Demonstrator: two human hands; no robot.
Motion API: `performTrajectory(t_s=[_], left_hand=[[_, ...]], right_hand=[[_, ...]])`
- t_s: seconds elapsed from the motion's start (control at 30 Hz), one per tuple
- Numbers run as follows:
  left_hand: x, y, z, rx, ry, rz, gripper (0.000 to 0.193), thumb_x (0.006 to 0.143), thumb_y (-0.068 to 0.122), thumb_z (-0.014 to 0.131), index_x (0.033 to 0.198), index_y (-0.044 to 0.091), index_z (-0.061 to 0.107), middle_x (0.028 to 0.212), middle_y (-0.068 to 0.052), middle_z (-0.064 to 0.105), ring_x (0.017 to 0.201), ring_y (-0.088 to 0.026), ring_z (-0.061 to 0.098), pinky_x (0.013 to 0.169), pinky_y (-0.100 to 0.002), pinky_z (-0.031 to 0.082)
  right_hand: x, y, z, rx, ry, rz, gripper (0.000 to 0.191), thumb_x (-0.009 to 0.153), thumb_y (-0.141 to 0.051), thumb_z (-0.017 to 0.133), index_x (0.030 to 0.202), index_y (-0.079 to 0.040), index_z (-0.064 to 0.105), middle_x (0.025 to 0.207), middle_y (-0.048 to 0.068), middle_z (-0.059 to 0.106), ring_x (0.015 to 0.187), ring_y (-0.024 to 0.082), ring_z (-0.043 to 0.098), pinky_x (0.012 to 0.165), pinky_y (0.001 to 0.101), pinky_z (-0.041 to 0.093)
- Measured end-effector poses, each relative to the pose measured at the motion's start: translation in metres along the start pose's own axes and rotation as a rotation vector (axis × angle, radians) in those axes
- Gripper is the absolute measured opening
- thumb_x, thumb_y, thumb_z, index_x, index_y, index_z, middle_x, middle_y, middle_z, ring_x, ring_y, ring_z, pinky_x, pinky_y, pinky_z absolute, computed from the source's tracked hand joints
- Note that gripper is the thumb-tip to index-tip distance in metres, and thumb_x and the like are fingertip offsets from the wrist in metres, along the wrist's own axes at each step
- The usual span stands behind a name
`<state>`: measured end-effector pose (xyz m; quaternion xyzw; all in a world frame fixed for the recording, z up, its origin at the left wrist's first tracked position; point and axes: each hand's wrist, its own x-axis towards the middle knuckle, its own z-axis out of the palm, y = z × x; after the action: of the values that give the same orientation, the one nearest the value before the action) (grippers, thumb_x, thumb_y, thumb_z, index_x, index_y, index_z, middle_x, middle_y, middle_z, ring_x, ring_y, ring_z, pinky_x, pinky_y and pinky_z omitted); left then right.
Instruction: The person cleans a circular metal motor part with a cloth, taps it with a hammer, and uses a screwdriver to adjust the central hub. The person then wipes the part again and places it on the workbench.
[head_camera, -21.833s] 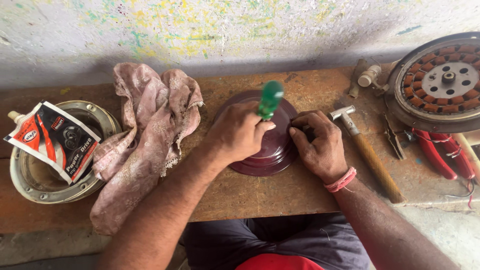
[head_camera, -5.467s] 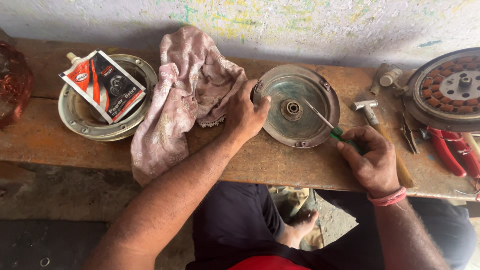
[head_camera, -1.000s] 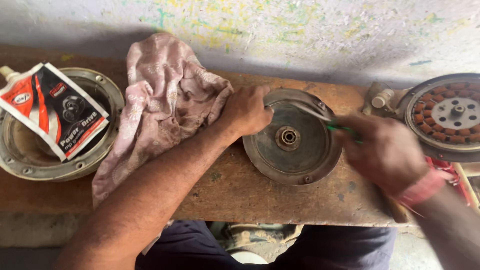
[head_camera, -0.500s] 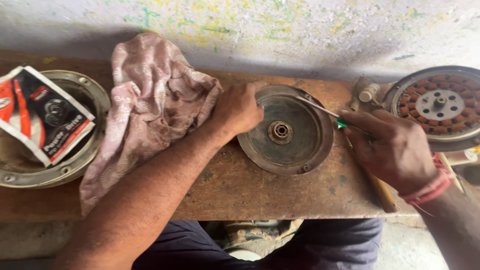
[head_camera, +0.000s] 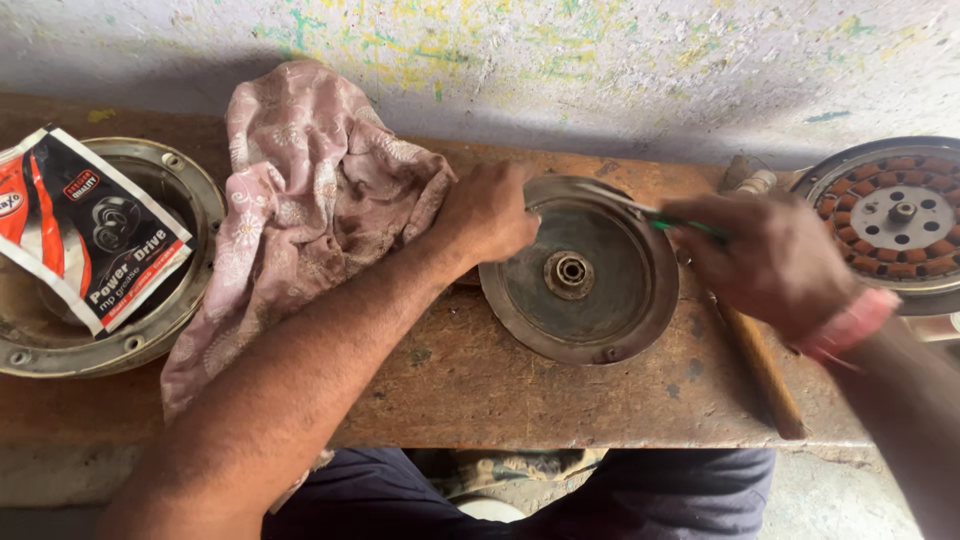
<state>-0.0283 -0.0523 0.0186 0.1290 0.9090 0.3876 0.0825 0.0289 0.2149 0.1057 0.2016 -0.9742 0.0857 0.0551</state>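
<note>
Moved since half a second ago: right hand (head_camera: 775, 262) has slid a little toward the disc and now shows blurred; the screwdriver blade lies flatter along the disc's far rim.
Head view, left hand (head_camera: 490, 212): closed on the far-left rim of the round metal disc (head_camera: 575, 272), fingers curled over the edge, steadying it.
Head view, right hand: wrapped tight around a green-handled screwdriver (head_camera: 655, 215); only a sliver of green shows between the fingers, and the thin blade reaches left over the disc's upper rim.
Disc: lies flat on the wooden bench (head_camera: 470, 380) between both hands, hollow side up, with a small hub at its middle.
Left of the left hand: pink cloth (head_camera: 300, 210), crumpled, touching the forearm; further left a metal ring cover (head_camera: 190, 290) with a grease sachet (head_camera: 85, 230) lying across it.
Right of the right hand: wound stator (head_camera: 895, 215) with copper coils.
Below the right hand: wooden handle (head_camera: 762, 365), partly hidden by the wrist.
</note>
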Motion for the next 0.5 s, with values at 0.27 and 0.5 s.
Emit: performTrajectory(t_s=[0.27, 0.5], left_hand=[[-0.003, 0.001, -0.002, -0.033, 0.033, 0.001, 0.035, 0.086, 0.01, 0.071, 0.121, 0.006, 0.069, 0.094, -0.009, 0.075, 0.08, -0.019, 0.074, 0.079, -0.039, 0.06], [0.004, -0.011, 0.003, -0.025, -0.013, 0.006, 0.045, 0.087, 0.015, 0.072, 0.129, 0.002, 0.062, 0.1, -0.014, 0.075, 0.09, -0.025, 0.076, 0.088, -0.042, 0.061]], right_hand=[[0.006, -0.004, -0.035, -0.136, -0.021, -0.183, 0.027, 0.097, -0.031, 0.067, 0.117, -0.016, 0.077, 0.094, 0.012, 0.079, 0.058, 0.018, 0.072, 0.046, 0.0279, 0.052], [0.029, -0.012, -0.017, -0.079, -0.141, -0.015, 0.024, 0.101, -0.026, 0.063, 0.12, -0.02, 0.077, 0.092, 0.012, 0.079, 0.052, 0.015, 0.072, 0.04, 0.0284, 0.052]])
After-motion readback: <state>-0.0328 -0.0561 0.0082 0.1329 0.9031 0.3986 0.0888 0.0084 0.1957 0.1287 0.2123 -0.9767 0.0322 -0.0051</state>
